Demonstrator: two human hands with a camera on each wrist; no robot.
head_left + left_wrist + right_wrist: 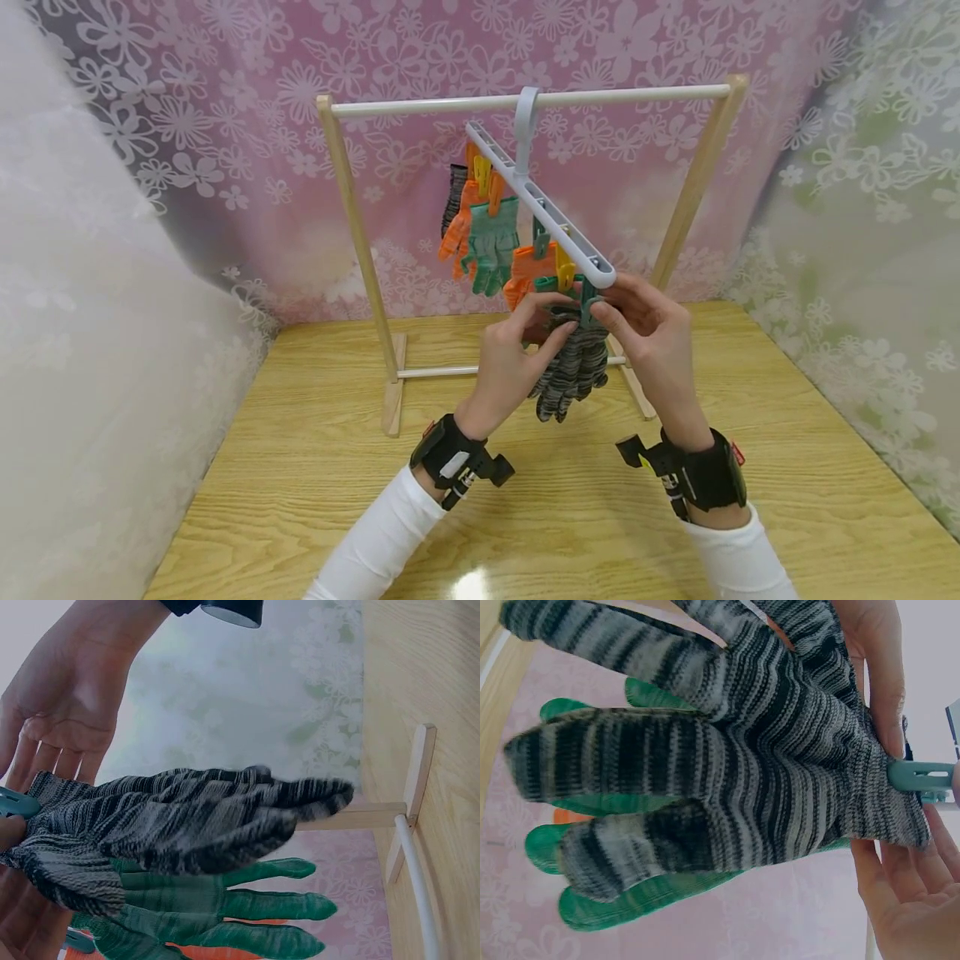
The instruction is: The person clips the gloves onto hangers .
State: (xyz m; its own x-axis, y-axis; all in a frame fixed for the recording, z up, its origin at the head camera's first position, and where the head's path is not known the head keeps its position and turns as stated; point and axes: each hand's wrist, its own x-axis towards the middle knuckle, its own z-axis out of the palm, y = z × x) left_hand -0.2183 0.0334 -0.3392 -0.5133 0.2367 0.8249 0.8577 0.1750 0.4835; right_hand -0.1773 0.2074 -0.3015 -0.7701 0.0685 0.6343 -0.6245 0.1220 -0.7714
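A black-and-grey striped knit glove (pixel 572 367) hangs fingers down at the near end of a light grey clip hanger (pixel 555 227). My left hand (pixel 504 358) pinches the glove's cuff between thumb and fingers. On the other side, my right hand (pixel 660 346) holds the dark green clip (pixel 588 310) at the hanger's tip. In the right wrist view this clip (pixel 922 777) overlaps the striped cuff, beside a thumb (pixel 886 697). Just behind hangs a green glove (pixel 169 892), partly hidden by the striped one.
The hanger hooks over the white bar (pixel 435 105) of a wooden rack (pixel 352 225) standing on the wood-grain table (pixel 315 492). Farther along it hang a pale green glove (pixel 492 242), orange gloves (pixel 534 265) and another dark striped glove (pixel 453 196), with yellow clips (pixel 566 268) among them.
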